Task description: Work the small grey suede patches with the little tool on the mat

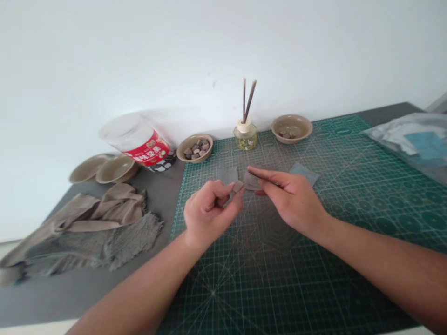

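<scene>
My left hand (213,204) is closed, pinching a small brownish stone (238,187) between thumb and fingertip. Just right of it, my right hand (289,195) grips a thin grey piece of sandpaper (250,181), thumb and fingers on either side. Stone and sandpaper are close together above the green cutting mat (314,279); whether they touch I cannot tell. Two more grey squares of sandpaper lie on the mat, a left square (227,174) behind my left hand and a right square (304,173) behind my right.
A bowl of stones (194,148), a reed diffuser (245,135) and a bowl with a few stones (292,128) line the wall. Leftward are a red-labelled jar (146,149), two tan bowls (117,170) and crumpled cloths (101,223). A plastic bag (419,139) lies right.
</scene>
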The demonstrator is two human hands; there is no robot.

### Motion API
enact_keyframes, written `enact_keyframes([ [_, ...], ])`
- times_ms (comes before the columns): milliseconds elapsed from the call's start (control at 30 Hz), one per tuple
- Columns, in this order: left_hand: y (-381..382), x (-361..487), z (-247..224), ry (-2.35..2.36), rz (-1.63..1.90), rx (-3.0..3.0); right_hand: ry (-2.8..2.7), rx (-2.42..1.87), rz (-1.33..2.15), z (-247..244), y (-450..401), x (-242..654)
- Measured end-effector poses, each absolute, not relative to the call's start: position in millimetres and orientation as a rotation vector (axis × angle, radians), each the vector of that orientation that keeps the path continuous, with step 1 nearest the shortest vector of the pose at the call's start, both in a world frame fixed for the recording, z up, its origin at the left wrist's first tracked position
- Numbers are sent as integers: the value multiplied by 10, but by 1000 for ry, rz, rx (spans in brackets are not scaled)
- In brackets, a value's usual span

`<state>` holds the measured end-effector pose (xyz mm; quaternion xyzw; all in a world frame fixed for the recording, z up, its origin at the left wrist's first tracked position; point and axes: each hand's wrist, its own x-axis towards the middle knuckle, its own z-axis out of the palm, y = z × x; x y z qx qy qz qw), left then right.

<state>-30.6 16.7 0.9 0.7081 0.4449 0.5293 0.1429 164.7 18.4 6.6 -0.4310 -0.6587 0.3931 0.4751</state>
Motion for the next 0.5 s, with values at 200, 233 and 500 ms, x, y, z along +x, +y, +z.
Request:
enact_keyframes([
  [200,171,-315,-4,1283,1436,2174,-1900,-768,563,121,85,1659],
  [233,173,-315,2,1291,1434,2190,-1933,-748,534,122,82,1654],
  [500,166,-311,3,1303,1486,2176,-1971,-895,610,83,181,1623],
])
